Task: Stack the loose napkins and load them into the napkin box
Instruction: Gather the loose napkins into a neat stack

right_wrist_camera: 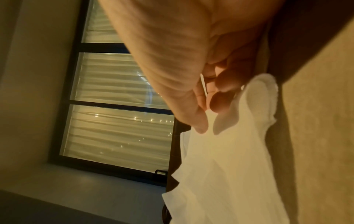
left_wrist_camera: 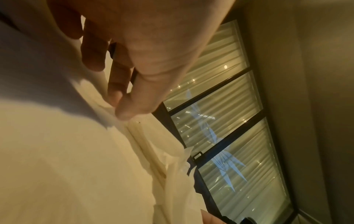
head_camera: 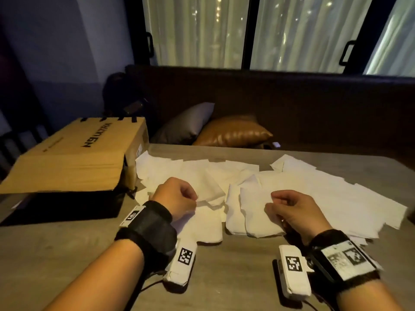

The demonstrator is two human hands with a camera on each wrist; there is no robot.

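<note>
left hand point(head_camera: 175, 196) pinches a napkin edge point(head_camera: 207, 202) between thumb and forefinger; right hand point(head_camera: 294, 212) pinches the corner of another napkin point(head_camera: 251, 212) the same way. loose napkins point(head_camera: 325, 189) lie spread across the table point(head_camera: 235, 277), cardboard box point(head_camera: 76, 158) at the left edge

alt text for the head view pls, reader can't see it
Two hands, left and right, each pinch a white napkin from a loose spread of napkins on a wooden table. A cardboard box sits at left; cushions lie behind.
</note>
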